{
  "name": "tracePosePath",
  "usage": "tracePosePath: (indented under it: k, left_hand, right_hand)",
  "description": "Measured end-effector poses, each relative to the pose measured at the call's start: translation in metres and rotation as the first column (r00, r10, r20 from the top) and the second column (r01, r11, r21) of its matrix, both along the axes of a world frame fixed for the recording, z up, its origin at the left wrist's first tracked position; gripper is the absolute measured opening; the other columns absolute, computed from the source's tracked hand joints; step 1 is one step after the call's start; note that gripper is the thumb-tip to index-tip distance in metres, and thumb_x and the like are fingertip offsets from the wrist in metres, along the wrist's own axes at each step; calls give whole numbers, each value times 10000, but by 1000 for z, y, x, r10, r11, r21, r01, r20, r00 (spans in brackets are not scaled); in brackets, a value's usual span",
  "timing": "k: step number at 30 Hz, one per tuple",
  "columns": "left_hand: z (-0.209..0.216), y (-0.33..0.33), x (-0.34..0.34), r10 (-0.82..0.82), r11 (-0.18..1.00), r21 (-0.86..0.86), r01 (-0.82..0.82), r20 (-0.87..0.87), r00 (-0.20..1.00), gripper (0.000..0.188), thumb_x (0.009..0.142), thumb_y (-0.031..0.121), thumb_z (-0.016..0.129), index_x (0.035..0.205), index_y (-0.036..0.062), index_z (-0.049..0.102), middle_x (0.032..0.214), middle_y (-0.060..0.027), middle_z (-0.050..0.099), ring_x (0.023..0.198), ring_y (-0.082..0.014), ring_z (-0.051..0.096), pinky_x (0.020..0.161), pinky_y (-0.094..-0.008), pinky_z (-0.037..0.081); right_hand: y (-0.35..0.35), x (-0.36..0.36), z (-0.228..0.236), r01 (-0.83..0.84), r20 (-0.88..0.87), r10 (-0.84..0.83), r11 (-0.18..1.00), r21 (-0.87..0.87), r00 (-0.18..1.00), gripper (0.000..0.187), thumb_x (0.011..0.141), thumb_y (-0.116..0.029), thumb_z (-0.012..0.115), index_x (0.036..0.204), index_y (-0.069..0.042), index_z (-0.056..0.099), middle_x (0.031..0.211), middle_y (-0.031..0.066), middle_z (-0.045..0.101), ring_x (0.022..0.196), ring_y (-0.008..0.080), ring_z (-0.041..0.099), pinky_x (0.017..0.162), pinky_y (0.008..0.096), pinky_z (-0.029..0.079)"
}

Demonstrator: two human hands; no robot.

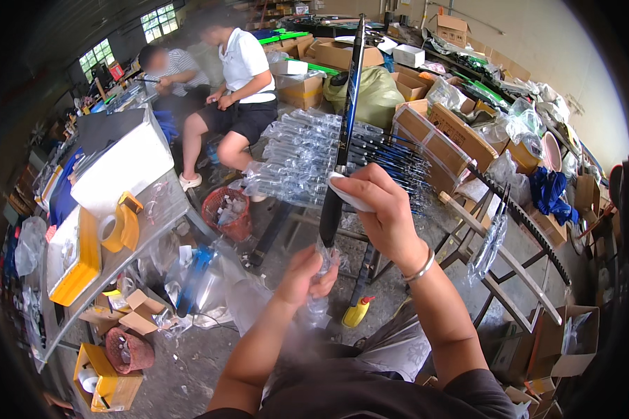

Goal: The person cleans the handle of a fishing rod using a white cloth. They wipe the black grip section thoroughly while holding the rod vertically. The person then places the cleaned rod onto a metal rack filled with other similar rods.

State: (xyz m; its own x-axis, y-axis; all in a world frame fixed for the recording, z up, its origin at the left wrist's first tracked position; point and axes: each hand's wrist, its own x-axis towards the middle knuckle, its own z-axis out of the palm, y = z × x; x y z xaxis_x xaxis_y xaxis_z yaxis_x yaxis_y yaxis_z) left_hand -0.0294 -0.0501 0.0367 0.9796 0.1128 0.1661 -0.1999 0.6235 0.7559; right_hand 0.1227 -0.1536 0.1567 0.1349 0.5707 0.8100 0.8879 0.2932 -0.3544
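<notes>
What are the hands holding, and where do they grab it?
The right hand wipes a dark rod near its middle with a white cloth. The left hand grips its plastic-wrapped bottom end.

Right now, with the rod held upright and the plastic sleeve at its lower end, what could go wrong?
1. The left hand grips the clear plastic sleeve bunched at the base of the rod; it could snag or tear.
2. The right hand presses a white cloth against the rod's middle only, so the long tip may sway towards the seated people.
3. The yellow bottle stands on the floor below; a dropped rod might knock it over.
</notes>
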Motion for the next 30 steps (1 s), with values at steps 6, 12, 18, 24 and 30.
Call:
tracePosePath:
  k: [6,12,18,24,30]
  left_hand:
    - [-1,-2,1,32,999,-23,-32,-25,999,430,930,448,518,1049,35,490,635,-23,446,396,-62,322,378,-222,260]
    - [5,-1,2,65,998,3,-65,-16,998,397,941,425,512,1034,41,477,636,-22,451,403,-59,330,382,-216,268]
    - [6,-7,2,72,995,65,-71,-17,997,402,956,420,479,1073,35,486,645,-31,453,420,-59,340,395,-216,290]
    - [7,-7,4,165,985,55,-161,-65,984,348,965,386,482,1054,50,479,647,-27,456,411,-59,341,390,-214,280]
    - [-5,-11,4,118,991,67,-113,-70,991,387,952,418,495,1057,46,489,657,-27,456,423,-52,341,396,-209,292]
  right_hand:
    - [-8,-17,-38,-41,-18,40,998,-42,999,458,616,142,623,1040,-28,657,815,90,532,717,238,594,615,316,491]
    - [-10,-16,-27,-98,-25,97,995,-25,995,471,620,148,621,1051,-37,665,832,91,557,742,242,606,633,319,506]
    - [0,7,-13,31,50,-32,999,9,998,468,630,152,592,1057,-31,656,835,100,540,734,250,590,637,313,488]
    - [-14,-18,-46,-88,4,89,990,-113,996,430,625,115,643,1027,-36,665,813,75,545,718,224,596,616,310,501]
    - [-17,-6,-10,30,-70,-32,999,-26,997,475,644,172,587,1070,-28,652,856,99,556,762,242,595,659,304,495]
